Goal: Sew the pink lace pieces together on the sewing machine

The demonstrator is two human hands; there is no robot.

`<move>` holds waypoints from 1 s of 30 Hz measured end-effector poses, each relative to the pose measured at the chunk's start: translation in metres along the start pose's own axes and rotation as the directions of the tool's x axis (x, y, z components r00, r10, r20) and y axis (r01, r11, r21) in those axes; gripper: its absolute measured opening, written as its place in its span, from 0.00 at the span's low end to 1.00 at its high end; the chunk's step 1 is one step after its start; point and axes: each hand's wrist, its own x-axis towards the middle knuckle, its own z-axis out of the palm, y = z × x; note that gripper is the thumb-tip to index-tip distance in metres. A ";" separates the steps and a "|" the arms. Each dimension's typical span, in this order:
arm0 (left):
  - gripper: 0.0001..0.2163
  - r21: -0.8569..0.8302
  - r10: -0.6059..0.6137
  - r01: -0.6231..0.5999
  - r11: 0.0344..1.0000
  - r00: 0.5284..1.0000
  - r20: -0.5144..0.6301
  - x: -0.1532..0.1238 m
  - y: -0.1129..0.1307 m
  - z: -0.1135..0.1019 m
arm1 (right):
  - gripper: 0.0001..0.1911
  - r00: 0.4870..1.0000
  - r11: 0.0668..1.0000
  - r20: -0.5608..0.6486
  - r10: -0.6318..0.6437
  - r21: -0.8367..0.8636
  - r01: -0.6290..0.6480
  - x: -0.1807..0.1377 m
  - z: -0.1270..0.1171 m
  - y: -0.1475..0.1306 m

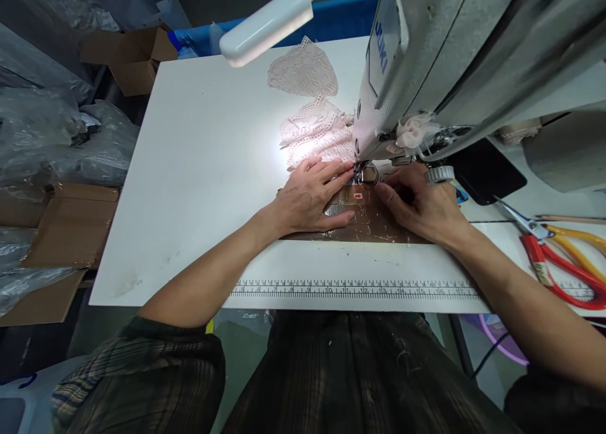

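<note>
My left hand (315,195) lies flat with its fingers spread, fingertips touching the near edge of pale pink lace fabric (315,131) just left of the presser foot (362,172). On the other side of the foot, my right hand (423,200) is closed, thumb against curled fingers; what they pinch, if anything, is hidden. Both hands rest over a brown, scuffed plate (367,222) bearing a small red arrow sticker. Above them stands the head of a sewing machine (379,99). Another lace piece (303,71) lies flat farther back, touching the bunched lace.
A white lamp (267,23) overhangs the white table (189,168). A printed ruler (350,290) runs along the front edge. Red-handled scissors (568,263), yellow-handled ones and a black phone (487,172) lie right. Cardboard boxes (71,225) and plastic bags stand left.
</note>
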 end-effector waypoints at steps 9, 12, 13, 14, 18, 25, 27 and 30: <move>0.33 -0.026 -0.011 0.011 1.000 1.000 0.016 0.000 -0.003 0.001 | 0.13 0.995 0.992 -0.052 0.083 0.104 -0.078 -0.001 0.002 -0.002; 0.36 -0.017 -0.036 0.036 0.999 0.999 0.034 0.001 -0.003 0.001 | 0.12 0.992 0.989 -0.061 0.109 0.110 -0.102 0.000 -0.001 0.000; 0.38 -0.012 -0.045 0.046 0.999 0.998 0.046 0.001 -0.003 0.001 | 0.12 0.991 0.988 -0.064 0.116 0.106 -0.109 0.001 -0.001 0.000; 0.40 -0.008 -0.056 0.057 0.998 0.997 0.061 0.002 -0.003 0.001 | 0.12 0.990 0.988 -0.065 0.122 0.101 -0.115 0.001 -0.001 0.000; 0.44 0.017 -0.115 0.114 0.993 0.984 0.139 0.005 -0.001 -0.001 | 0.13 0.988 0.985 -0.052 0.148 0.100 -0.143 0.002 0.001 -0.002; 0.34 0.270 -0.410 0.372 0.888 0.906 0.102 0.003 0.037 -0.015 | 0.12 0.982 0.942 0.072 0.175 0.278 -0.189 0.006 -0.014 0.002; 0.22 0.339 -0.412 0.358 0.870 0.905 0.102 0.008 0.038 -0.022 | 0.12 0.982 0.934 0.101 0.161 0.305 -0.185 0.008 -0.027 0.003; 0.16 0.361 -0.278 0.203 0.910 0.946 0.167 0.023 0.019 -0.031 | 0.12 0.980 0.950 0.114 0.161 0.250 -0.185 0.008 -0.050 0.004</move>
